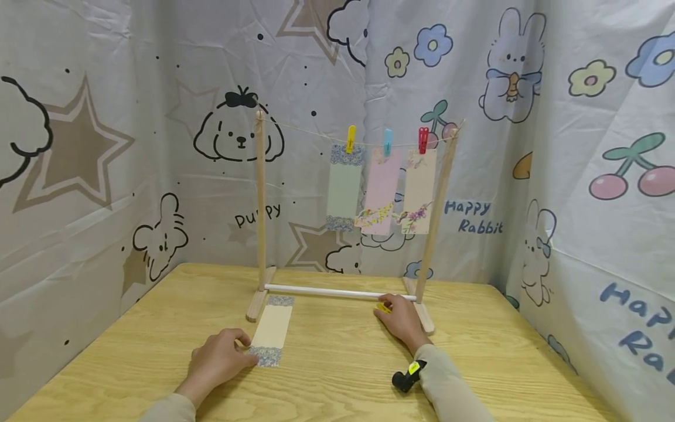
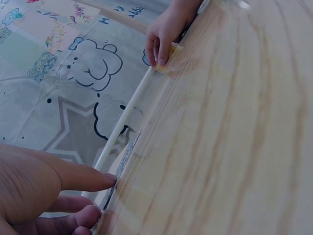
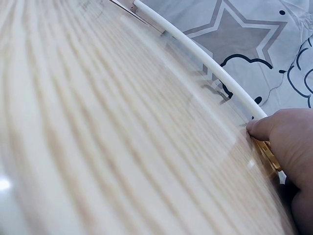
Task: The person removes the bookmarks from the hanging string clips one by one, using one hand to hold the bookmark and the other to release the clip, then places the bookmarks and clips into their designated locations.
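A cream card (image 1: 271, 328) with blue floral bands at both ends lies on the table, left of centre. My left hand (image 1: 218, 358) pinches its near left corner between thumb and fingers; the left wrist view shows the card's patterned edge (image 2: 126, 156) at the fingertips. At the right, my right hand (image 1: 401, 319) holds a yellow clothespin (image 1: 383, 307) down on the tabletop, just in front of the white bar. Most of that clothespin (image 3: 267, 154) is hidden by the thumb in the right wrist view.
Behind both hands stands a wooden frame (image 1: 261, 205) with a white crossbar (image 1: 337, 291) and a string on top. From the string hang a green card (image 1: 344, 187), a pink card (image 1: 382, 184) and a cream card (image 1: 420, 187), clipped by yellow, blue and red clothespins. Printed curtains (image 1: 211, 205) surround the table.
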